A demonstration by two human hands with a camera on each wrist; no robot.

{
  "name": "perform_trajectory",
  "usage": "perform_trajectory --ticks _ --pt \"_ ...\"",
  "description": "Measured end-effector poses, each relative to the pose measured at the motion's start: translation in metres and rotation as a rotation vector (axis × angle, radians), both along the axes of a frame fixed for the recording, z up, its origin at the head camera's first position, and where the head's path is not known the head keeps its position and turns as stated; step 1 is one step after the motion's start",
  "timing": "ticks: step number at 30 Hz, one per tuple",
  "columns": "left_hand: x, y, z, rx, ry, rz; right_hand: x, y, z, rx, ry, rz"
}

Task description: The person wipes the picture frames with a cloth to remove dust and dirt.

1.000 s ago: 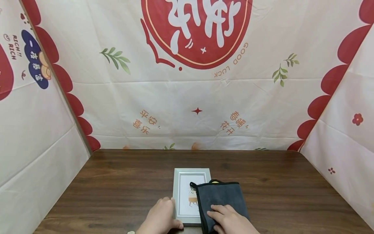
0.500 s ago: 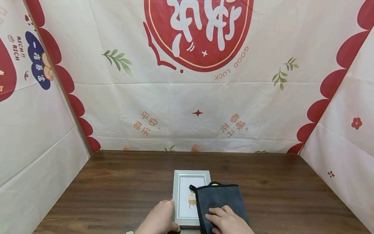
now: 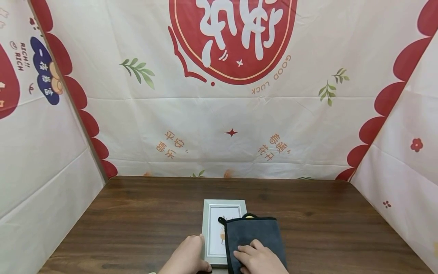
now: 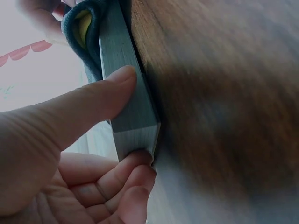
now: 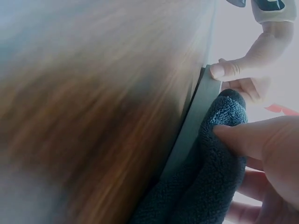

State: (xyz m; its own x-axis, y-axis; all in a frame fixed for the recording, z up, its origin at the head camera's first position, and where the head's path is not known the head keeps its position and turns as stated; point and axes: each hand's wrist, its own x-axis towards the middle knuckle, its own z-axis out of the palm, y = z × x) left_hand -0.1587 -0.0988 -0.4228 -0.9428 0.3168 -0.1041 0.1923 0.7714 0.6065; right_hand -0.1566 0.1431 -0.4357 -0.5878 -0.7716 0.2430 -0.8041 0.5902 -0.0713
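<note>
A pale grey-green picture frame (image 3: 207,220) lies face up near the table's front, a small drawing on white behind its pane. My left hand (image 3: 186,254) grips its near left corner; in the left wrist view the thumb presses the near side and the curled fingers (image 4: 133,175) meet the left side. A folded dark grey cloth (image 3: 253,230) with black edging covers the frame's right part. On top of the cloth are the fingers of my right hand (image 3: 257,259), and the right wrist view shows its thumb (image 5: 231,135) against the folded edge. Yellow shows inside the fold.
The brown wood-grain table (image 3: 143,213) extends to both sides and behind the frame. A white printed fabric backdrop (image 3: 219,114) rises at the table's far edge, with similar fabric panels (image 3: 403,182) at left and right.
The right hand and the cloth have shifted left over the picture frame, hiding more of the drawing. The left hand keeps its hold on the frame's corner. The head view has tilted slightly.
</note>
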Motion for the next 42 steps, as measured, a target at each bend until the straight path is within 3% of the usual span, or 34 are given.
perform_trajectory --ticks 7,18,28,37,42 --pt "0.001 -0.002 -0.001 0.036 -0.006 -0.009 0.002 -0.008 0.004 0.054 -0.055 -0.038" --pt "0.001 -0.004 0.0 0.072 -0.022 -0.025 0.005 -0.022 0.003 0.086 0.049 -0.048" --pt "0.001 -0.008 -0.001 0.116 -0.068 -0.043 0.005 -0.033 0.007 0.129 0.019 -0.042" --pt "0.003 -0.011 -0.001 0.095 0.017 -0.071 0.005 -0.044 0.01 0.167 0.083 -0.043" --pt "0.002 -0.012 0.001 0.108 -0.016 -0.063 0.004 -0.05 0.013 0.189 0.055 -0.061"
